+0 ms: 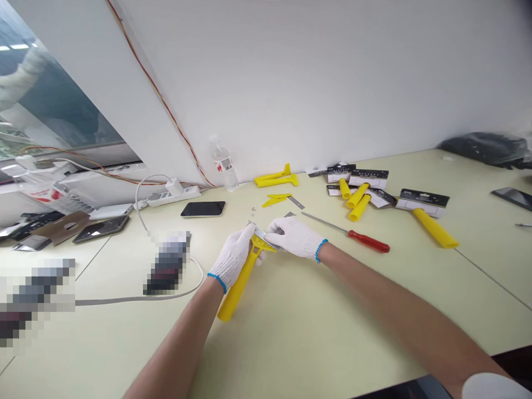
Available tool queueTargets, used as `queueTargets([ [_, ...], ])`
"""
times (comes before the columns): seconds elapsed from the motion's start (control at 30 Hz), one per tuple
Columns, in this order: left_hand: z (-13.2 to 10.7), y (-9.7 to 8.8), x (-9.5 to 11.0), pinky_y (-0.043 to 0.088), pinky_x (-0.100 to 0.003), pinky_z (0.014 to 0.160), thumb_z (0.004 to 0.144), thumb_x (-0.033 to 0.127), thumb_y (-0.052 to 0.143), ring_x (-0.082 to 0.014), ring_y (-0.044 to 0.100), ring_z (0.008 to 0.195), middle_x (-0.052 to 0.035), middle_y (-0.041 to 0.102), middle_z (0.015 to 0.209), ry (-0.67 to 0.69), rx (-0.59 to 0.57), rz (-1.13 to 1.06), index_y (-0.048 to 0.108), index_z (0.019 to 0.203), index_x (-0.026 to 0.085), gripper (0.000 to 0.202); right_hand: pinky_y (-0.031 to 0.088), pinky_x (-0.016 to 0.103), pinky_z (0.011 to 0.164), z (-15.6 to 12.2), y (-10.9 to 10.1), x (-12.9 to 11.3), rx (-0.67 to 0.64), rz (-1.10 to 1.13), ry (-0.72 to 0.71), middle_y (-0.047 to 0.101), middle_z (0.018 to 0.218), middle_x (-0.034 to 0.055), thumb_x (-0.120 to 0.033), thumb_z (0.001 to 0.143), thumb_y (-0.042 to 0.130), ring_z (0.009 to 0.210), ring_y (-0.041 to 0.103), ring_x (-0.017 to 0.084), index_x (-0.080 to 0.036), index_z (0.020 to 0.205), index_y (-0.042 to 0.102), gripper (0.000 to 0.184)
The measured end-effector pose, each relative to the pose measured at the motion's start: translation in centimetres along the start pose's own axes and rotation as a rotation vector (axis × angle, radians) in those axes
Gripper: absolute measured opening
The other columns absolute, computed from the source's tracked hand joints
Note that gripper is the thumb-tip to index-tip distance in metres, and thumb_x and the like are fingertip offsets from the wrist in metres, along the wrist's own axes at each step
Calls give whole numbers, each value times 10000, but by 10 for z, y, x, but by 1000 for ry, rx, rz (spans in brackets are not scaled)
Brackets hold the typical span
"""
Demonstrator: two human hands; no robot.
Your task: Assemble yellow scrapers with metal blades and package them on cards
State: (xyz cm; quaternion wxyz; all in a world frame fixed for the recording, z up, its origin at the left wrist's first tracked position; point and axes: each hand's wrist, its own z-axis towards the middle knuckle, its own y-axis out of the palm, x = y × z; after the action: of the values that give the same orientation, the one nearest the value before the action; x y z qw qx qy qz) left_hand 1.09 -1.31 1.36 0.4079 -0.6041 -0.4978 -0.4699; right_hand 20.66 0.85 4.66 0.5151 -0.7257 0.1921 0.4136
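Note:
A yellow scraper slants over the table, handle toward me and wide head away. My left hand, in a white knit glove with a blue cuff, is closed around its head. A flat metal blade lies against the head's far edge. My right hand, gloved the same way, pinches at the right end of that blade; its fingertips are partly hidden. Small screws lie just beyond the head. To the right rests a screwdriver with a red handle.
Yellow scraper parts and loose yellow pieces with a blade lie behind. Packaged scrapers are at right. A phone, a water bottle and a power strip stand left, with a white cable across the table.

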Motion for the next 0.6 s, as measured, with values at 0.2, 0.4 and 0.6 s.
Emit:
queueTargets([
  [0.2, 9, 4, -4, 443, -243, 477, 922, 594, 613, -162, 637, 586, -71, 685, 731, -62, 24, -105, 649, 952, 147, 449, 386, 264, 639, 1, 2, 2, 68, -80, -42, 696, 789, 13, -396, 921, 602, 690, 565, 137, -194, 783, 621, 246],
  [0.4, 14, 2, -8, 483, -246, 526, 866, 652, 679, -158, 654, 624, -78, 698, 784, -101, -87, -281, 628, 1009, 144, 530, 387, 261, 638, -1, -3, -1, 65, -98, -14, 713, 810, 27, -353, 921, 598, 710, 590, 140, -184, 787, 642, 220],
  [0.6, 8, 5, -1, 552, -287, 649, 928, 676, 603, -175, 674, 728, -125, 715, 867, -110, -131, -332, 674, 1076, 103, 596, 407, 260, 657, 0, -4, -3, 79, -113, 15, 739, 871, 38, -364, 926, 606, 767, 624, 151, -185, 830, 665, 212],
])
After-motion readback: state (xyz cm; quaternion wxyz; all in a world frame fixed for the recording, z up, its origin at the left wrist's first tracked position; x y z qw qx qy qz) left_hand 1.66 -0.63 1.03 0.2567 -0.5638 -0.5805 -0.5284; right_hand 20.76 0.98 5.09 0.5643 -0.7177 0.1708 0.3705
